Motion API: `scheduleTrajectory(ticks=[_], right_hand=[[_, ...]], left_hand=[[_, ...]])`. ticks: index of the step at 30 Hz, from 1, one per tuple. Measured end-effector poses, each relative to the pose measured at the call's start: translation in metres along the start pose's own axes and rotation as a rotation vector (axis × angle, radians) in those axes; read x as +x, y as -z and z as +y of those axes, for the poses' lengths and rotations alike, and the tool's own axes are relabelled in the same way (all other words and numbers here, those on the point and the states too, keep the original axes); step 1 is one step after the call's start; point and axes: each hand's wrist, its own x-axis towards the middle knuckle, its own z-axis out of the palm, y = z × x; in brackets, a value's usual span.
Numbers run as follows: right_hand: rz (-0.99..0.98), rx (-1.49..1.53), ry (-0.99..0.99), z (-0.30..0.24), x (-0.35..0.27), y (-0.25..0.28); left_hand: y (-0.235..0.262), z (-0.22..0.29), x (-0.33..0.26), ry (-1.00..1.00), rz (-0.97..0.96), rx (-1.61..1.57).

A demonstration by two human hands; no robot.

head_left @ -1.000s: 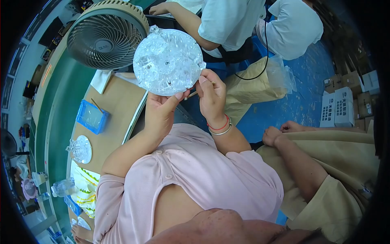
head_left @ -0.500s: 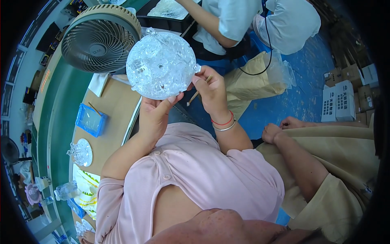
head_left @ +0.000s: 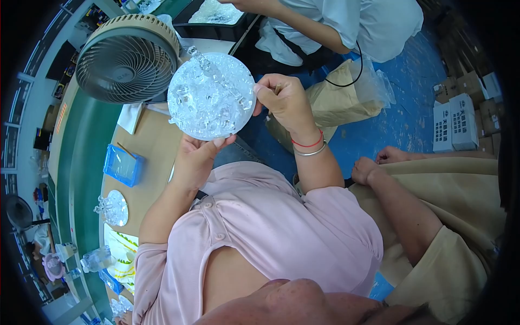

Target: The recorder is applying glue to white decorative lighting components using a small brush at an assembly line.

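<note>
Up in front of my chest is a round clear plastic disc [head_left: 208, 108] with shiny clear moulded shapes standing on its face. My left hand [head_left: 196, 160] grips its lower rim, thumb on the face side and fingers behind. At the right rim my right hand [head_left: 287, 105] pinches with thumb and bent fingers. A bit of a thin brush handle [head_left: 278, 88] shows between the right fingers; the rest is hidden. A similar clear piece on a disc base [head_left: 115, 207] stands on the brown table [head_left: 149, 146] to my left.
A large fan [head_left: 127, 59] stands beyond the disc at far left. A blue-rimmed tray [head_left: 123, 165] with a stick lies on the table. Next to it runs a green belt [head_left: 86, 162]. Co-workers sit ahead and at right, near a brown sack [head_left: 341, 95] and cartons [head_left: 455, 124].
The disc has turned and tilted in my hands, showing its moulded shapes from another side. My right hand has shifted up and right along the rim; the brush tip no longer shows.
</note>
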Motion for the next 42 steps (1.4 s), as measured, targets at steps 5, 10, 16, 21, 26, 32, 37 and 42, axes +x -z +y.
scheduleTrajectory(ticks=[5,10,16,21,26,32,37,42], right_hand=[[0.035,-0.109,0.05,-0.004,0.0,0.0],[0.044,-0.24,0.119,0.0,0.0,0.005],[-0.022,-0.095,0.047,0.001,0.002,0.012],[-0.129,-0.024,-0.07,-0.011,-0.002,0.016],[-0.191,-0.016,-0.056,-0.008,-0.003,0.017],[-0.347,-0.136,-0.038,-0.016,0.007,0.025],[-0.121,-0.333,-0.017,-0.026,0.016,0.014],[0.161,-0.229,0.269,-0.03,0.009,0.026]], left_hand=[[0.005,-0.002,-0.002,0.02,-0.022,0.013],[0.009,-0.001,-0.003,0.036,-0.043,0.033],[0.015,-0.005,-0.007,0.109,-0.052,0.086],[0.033,-0.003,-0.012,0.155,-0.105,0.116],[0.032,0.001,-0.023,0.166,-0.114,0.105],[0.026,0.015,-0.03,0.362,-0.093,0.25],[0.03,-0.002,-0.036,0.249,-0.127,0.223],[0.021,0.01,-0.038,0.386,-0.199,0.209]])
